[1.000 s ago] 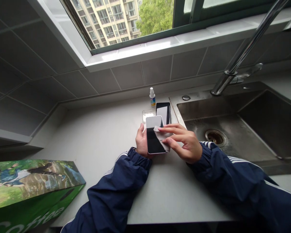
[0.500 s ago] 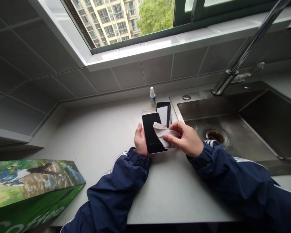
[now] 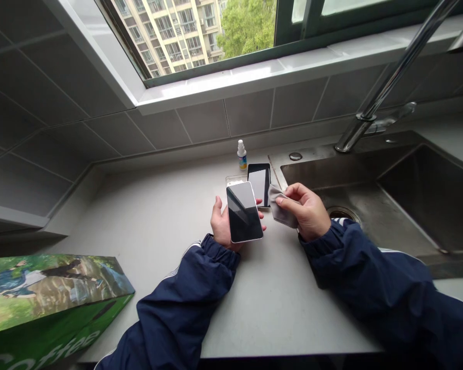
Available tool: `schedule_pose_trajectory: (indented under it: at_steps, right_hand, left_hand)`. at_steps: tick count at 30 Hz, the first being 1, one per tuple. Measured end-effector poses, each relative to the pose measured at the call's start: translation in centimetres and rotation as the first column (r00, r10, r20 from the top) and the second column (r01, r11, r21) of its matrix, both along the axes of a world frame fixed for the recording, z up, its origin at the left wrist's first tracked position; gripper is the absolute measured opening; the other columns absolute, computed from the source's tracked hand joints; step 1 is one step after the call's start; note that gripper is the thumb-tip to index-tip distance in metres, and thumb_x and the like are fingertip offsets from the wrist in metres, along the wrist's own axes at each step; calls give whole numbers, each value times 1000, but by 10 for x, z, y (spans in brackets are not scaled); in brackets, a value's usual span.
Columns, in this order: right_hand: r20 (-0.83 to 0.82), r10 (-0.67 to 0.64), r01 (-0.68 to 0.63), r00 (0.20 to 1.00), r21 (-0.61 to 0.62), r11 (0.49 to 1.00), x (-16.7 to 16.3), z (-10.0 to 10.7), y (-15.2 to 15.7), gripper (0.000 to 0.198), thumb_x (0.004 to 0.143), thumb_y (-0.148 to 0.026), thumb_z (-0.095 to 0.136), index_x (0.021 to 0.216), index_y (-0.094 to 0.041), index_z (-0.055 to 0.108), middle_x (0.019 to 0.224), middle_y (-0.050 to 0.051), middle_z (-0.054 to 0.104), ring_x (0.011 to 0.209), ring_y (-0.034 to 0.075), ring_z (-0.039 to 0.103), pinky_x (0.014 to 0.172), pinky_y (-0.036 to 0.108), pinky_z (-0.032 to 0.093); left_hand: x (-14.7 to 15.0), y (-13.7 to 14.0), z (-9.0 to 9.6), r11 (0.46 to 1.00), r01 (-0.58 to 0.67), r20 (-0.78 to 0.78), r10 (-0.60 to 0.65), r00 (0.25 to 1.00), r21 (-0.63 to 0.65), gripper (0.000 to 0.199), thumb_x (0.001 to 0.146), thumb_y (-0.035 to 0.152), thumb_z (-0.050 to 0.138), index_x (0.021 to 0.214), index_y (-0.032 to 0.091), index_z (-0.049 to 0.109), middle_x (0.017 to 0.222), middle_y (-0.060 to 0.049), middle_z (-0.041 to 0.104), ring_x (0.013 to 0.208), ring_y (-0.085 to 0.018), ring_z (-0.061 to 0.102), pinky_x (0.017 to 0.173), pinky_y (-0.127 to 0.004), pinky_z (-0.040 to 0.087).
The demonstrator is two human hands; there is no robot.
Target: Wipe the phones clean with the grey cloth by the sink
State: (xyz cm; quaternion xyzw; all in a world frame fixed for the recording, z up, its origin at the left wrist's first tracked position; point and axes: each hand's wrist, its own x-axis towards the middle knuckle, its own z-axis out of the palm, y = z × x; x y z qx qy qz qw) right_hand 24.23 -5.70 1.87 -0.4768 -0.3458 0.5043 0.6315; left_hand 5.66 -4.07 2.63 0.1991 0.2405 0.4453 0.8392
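Note:
A smartphone (image 3: pixel 245 213) with a dark, reflective screen lies face up in my left hand (image 3: pixel 220 224), the fingertips showing past its right edge. My right hand (image 3: pixel 310 211) pinches a grey cleaning cloth (image 3: pixel 283 211), held apart from the phone on its right. Behind the held phone a second phone (image 3: pixel 259 177) rests flat on the counter, its screen reflecting light. A clear phone case (image 3: pixel 233 180) lies beside it, partly hidden. Beyond these stands a small white spray bottle (image 3: pixel 242 155) with a blue and yellow label.
To the right is a stainless steel sink (image 3: pixel 347 180) with a chrome faucet (image 3: pixel 357 126). A green printed box (image 3: pixel 57 303) occupies the left front of the white counter (image 3: pixel 150 216). A tiled wall and a window (image 3: pixel 200 36) are at the back.
My right hand has drawn the cloth off the phone's screen and moved right. The phone in my left hand has tilted slightly, so its screen now reflects light.

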Motion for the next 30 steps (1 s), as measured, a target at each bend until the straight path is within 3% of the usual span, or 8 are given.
schedule_pose_trajectory:
  at_steps: [3, 7, 11, 15, 18, 23, 27, 30]
  right_hand:
    - [27, 68, -68, 997, -1, 998, -3, -1, -2, 44, 59, -34, 91, 93, -20, 66, 89, 3, 72, 77, 17, 66, 69, 30, 54]
    - [177, 141, -140, 974, -19, 990, -5, 0, -8, 34, 68, -38, 84, 90, -17, 70, 88, 7, 74, 73, 19, 68, 65, 32, 55]
    - [476, 46, -144, 878, 169, 975, -8, 1, -15, 15, 82, -29, 72, 92, -18, 72, 86, 6, 71, 70, 18, 68, 60, 30, 55]
    - [693, -108, -324, 713, 462, 826, -11, 2, -18, 16, 86, -13, 63, 96, -19, 74, 94, 8, 66, 93, 21, 71, 79, 32, 60]
    - [726, -145, -399, 672, 520, 755, -12, 0, -17, 21, 89, -12, 62, 105, -18, 74, 94, 8, 63, 95, 20, 70, 87, 33, 59]
    - [776, -143, -417, 614, 472, 777, -7, -4, -16, 32, 93, -16, 59, 122, -22, 70, 94, 6, 60, 80, 15, 65, 73, 30, 59]
    - [819, -160, -398, 551, 426, 812, -4, -4, -16, 33, 96, -21, 57, 127, -23, 69, 91, 5, 59, 72, 15, 61, 67, 31, 56]
    - [812, -171, -348, 559, 417, 840, -2, -1, -16, 30, 96, -26, 58, 123, -23, 71, 92, 6, 60, 73, 15, 61, 68, 32, 56]
  left_hand:
    - [2, -1, 1, 1000, -12, -17, 12, 1000, 18, 82, 96, 67, 15, 118, 6, 64, 113, -23, 67, 77, -30, 68, 60, -49, 59]
    - [4, -4, 0, 997, -50, -45, 52, 998, 59, 78, 96, 67, 18, 130, 9, 58, 109, -21, 69, 78, -32, 70, 59, -51, 59]
    - [5, -6, -1, 998, -60, -53, 62, 997, 36, 77, 97, 68, 20, 137, 12, 54, 102, -19, 71, 81, -33, 71, 65, -54, 59]
    - [9, -7, 0, 992, -121, -10, 122, 993, 27, 73, 98, 65, 23, 138, 13, 55, 109, -19, 72, 99, -34, 71, 85, -55, 57]
    - [13, -7, 1, 985, -164, -3, 165, 986, 54, 75, 99, 64, 23, 135, 9, 58, 114, -21, 71, 107, -35, 69, 92, -53, 54]
    - [11, -6, -2, 987, -154, 15, 154, 988, 36, 74, 99, 65, 24, 136, 11, 58, 116, -20, 71, 109, -35, 69, 92, -54, 55]
    - [7, -6, 1, 999, -50, 17, 51, 999, -17, 71, 99, 65, 22, 142, 18, 53, 116, -17, 71, 106, -35, 70, 88, -59, 56]
    - [5, -7, 6, 997, 28, 4, -28, 1000, -73, 71, 100, 63, 17, 145, 20, 49, 116, -16, 71, 103, -35, 70, 85, -61, 56]
